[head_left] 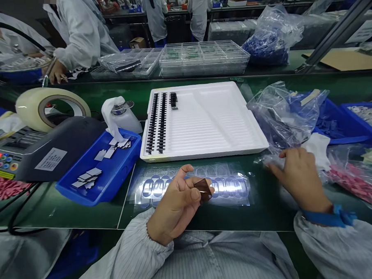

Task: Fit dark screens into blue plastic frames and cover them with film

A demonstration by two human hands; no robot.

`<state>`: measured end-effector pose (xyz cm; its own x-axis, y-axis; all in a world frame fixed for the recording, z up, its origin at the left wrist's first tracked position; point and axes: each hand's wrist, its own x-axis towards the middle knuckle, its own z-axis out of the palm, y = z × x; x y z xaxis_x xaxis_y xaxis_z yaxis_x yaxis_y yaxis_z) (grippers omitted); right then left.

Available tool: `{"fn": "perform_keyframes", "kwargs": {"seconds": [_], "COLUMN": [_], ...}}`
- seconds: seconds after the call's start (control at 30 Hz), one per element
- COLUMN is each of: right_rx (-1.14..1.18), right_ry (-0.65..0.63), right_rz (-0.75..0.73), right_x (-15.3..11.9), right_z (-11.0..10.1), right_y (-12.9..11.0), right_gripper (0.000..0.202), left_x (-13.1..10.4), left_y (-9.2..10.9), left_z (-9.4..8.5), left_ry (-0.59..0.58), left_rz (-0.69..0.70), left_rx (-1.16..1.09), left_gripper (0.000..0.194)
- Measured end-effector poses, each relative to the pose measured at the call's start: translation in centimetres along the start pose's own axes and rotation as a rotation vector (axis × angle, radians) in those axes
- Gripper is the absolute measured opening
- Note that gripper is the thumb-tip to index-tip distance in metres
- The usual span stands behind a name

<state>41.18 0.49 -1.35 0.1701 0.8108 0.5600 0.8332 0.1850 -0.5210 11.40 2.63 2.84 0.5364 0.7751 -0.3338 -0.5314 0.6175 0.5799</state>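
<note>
A brown piece is held in the L hand, pinched btwn thumb & fingers, so the grip there is narrow. The piece is held over the clear sheet, which is laid on the table just in front of the white tray. In the tray, black parts are lined up at its L side: two long rows, plus a short one at the back.

The R hand is set palm down at the front of a clear bag, w/ a white cloth just beside it; whether anything is gripped can't be told, as the fingertips are partly hidden. A blue band is worn on the R wrist.

Pink parts are bagged farther R, nr the blue bins. To the L of the tray, white pieces are kept in a blue box, next to a grey machine & a tape roll. Behind, clear trays are stacked.
</note>
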Motion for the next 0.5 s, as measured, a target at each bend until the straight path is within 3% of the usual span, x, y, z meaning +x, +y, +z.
{"fn": "perform_keyframes", "kwargs": {"seconds": [0.13, 0.27, 0.37, 0.5], "right_rx": [-0.07, -0.015, 0.03, 0.114], "right_ry": [-0.073, -0.265, -0.318, -0.262], "right_rz": [-0.1, -0.448, -0.619, -0.722], "right_x": [-0.8, -0.6, 0.0, 0.3], "right_z": [-0.8, -1.7, -1.6, -1.7], "right_y": [-5.7, -11.0, -12.3, -12.0], "right_gripper": [0.012, 0.034, 0.043, 0.037], "left_x": [0.0, 0.3, 0.3, 0.2], "left_y": [-0.2, -0.7, -0.9, -1.2], "left_z": [0.4, 1.1, 1.9, 3.0], "left_ry": [0.002, 0.009, 0.025, 0.072], "left_rz": [0.021, 0.064, 0.097, 0.126], "left_rx": [0.073, 0.176, 0.267, 0.394], "left_gripper": [0.06, 0.061, 0.06, 0.059]}}
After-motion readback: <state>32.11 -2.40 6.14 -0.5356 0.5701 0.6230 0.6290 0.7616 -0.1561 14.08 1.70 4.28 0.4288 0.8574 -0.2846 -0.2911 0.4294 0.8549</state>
